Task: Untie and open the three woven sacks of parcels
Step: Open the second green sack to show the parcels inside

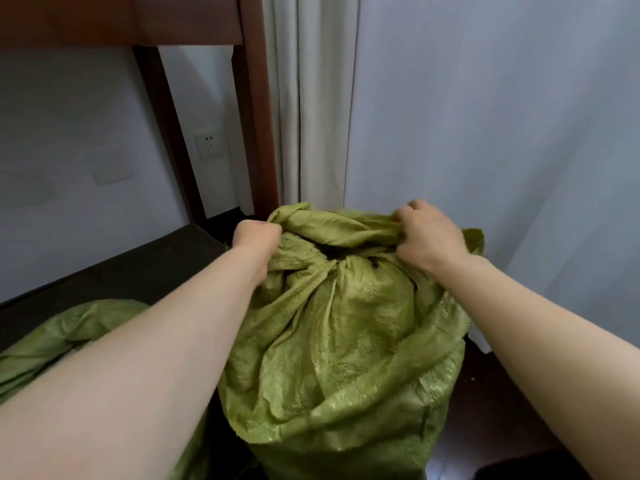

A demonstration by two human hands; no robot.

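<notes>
Pale walls and a curtain (311, 98) back an upright green woven sack (339, 341) on the dark floor (neck still knotted). Left hand (258, 239) and right hand (427, 235) both clench its gathered top fabric.

I had only the one head view, worn high and tipped forward and down over the green sack (346, 341), close enough that both forearms filled the lower frame. It faced the curtain (311, 98) behind the sack, with the wooden frame (254, 116) left of it.
</notes>
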